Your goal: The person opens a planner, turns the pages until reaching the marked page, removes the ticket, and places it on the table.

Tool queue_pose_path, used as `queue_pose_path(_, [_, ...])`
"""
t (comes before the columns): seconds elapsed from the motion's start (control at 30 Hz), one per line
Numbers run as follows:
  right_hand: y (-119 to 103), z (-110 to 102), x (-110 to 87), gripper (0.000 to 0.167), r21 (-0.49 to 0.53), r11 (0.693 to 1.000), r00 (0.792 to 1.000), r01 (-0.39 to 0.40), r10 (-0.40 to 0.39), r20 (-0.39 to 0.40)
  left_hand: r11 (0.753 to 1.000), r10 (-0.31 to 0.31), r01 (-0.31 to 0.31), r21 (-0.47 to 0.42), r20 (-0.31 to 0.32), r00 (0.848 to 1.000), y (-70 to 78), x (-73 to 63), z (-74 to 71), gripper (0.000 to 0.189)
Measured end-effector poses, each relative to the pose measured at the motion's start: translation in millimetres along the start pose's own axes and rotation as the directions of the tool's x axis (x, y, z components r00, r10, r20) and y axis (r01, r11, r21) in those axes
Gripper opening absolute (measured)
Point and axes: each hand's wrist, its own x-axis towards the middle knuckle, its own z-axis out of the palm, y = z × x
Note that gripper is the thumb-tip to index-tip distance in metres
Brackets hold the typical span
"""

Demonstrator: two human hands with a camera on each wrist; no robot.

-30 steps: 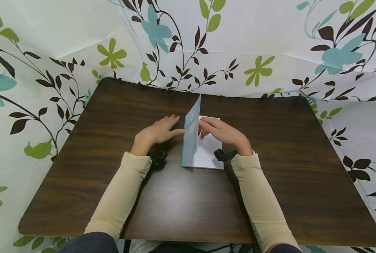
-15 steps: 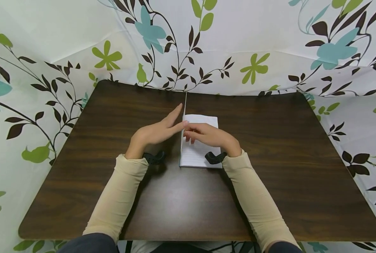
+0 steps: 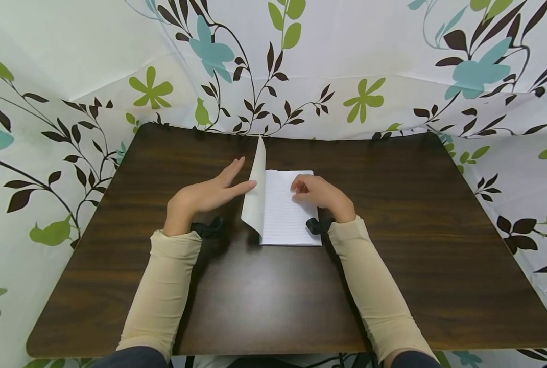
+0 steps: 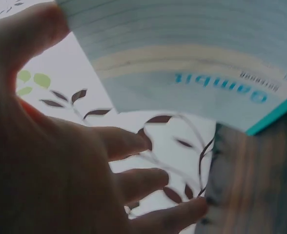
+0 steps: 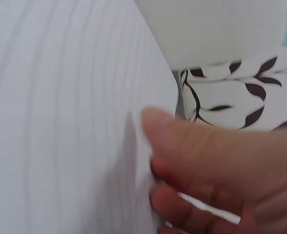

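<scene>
A notebook lies on the dark wooden table, its lined white page (image 3: 280, 214) facing up. The notebook's front cover (image 3: 255, 197) stands raised and leans left, pale inside; its light blue outer face (image 4: 148, 73) with "Gambit" lettering fills the upper left wrist view. My left hand (image 3: 206, 195) is left of the cover, fingers straight, the thumb touching the cover's edge. Above the right part of the page is my right hand (image 3: 324, 194), fingers loosely curled. In the right wrist view its thumb (image 5: 182, 139) is close to the page; nothing is visibly held, though the fingertips are partly hidden.
The brown table (image 3: 429, 245) extends to both sides of the notebook. Behind it hangs a white cloth (image 3: 319, 51) with leaf and flower prints. A black wrist strap (image 3: 209, 227) shows on each wrist.
The cover has swung from leaning right, through upright, to leaning left. My left hand has shifted left with it; my right hand first went left to the cover, then moved back right over the page.
</scene>
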Motion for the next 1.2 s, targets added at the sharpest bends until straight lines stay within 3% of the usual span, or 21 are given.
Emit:
queue_pose_path(0.23, [8,-6,-4.9,0.065,-0.026,0.977,0.978,-0.21,0.209,-0.012,0.995,-0.099,0.099,0.029,0.026,0.995,-11.3,-17.3,-15.4,0.101])
queue_pose_path(0.43, [15,-4,-5.8,0.088,-0.056,0.968,0.97,-0.243,0.242,-0.024,0.987,-0.156,0.155,0.039,0.033,0.987,-30.5,-29.2,-18.9,0.103])
queue_pose_path(0.6, [19,-4,-3.6,0.092,-0.062,0.969,0.971,-0.238,0.238,-0.002,0.973,-0.227,0.226,0.039,0.016,0.974,-61.5,-40.7,-13.4,0.109])
queue_pose_path(0.73, [18,-5,-1.8,0.091,-0.046,0.968,0.969,-0.246,0.247,0.016,0.97,-0.24,0.24,0.047,0.001,0.971,-82.6,-44.6,-5.2,0.11])
queue_pose_path(1.0, [19,-3,-2.5,0.09,-0.039,0.964,0.965,-0.264,0.264,0.003,0.967,-0.222,0.231,0.112,-0.089,0.971,-114.6,-35.2,7.9,0.118])
queue_pose_path(1.2, [17,-4,-1.4,0.09,-0.048,0.962,0.964,-0.267,0.267,-0.007,0.965,-0.217,0.231,0.123,-0.12,0.969,-133.0,-28.8,14.1,0.125])
